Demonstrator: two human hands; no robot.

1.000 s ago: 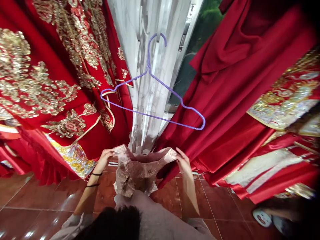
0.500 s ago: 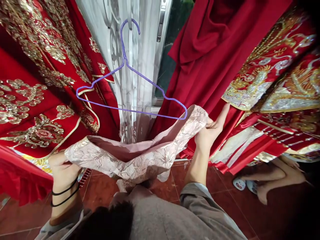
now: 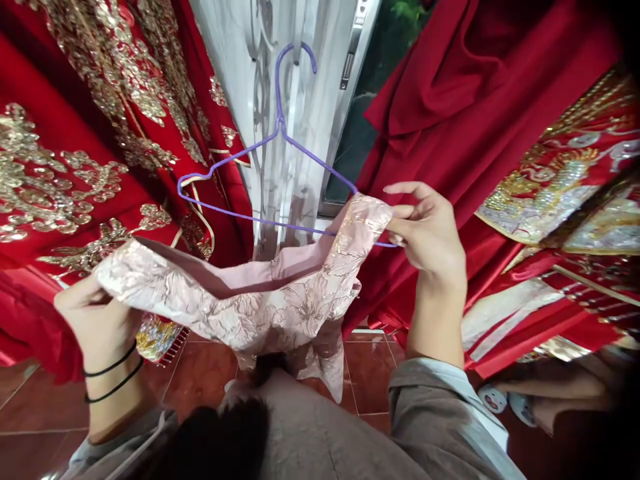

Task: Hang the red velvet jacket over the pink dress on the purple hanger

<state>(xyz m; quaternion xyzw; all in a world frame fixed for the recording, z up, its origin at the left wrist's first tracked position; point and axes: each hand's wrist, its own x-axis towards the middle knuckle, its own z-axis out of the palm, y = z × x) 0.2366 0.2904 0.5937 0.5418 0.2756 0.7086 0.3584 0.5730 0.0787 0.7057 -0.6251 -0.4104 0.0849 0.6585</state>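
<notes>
Shoulder of pale-pink floral brocade garment (image 3: 295, 307) now covers part of slim purple hanger (image 3: 281, 125); right hand (image 3: 436, 233) pinches there, left hand (image 3: 97, 317) pinches opposite shoulder, still apart

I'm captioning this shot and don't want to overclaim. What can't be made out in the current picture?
All in the head view:
- Purple hanger: whether its right end is inside the pink garment; fabric and the right hand hide it.
- Garment's lower part: largely hidden behind its upper part.
- Left hand: fingertips behind fabric.
- Red garments: tops cut off by the top edge.
- Another person's legs: dim; the rest is lost in darkness.
</notes>
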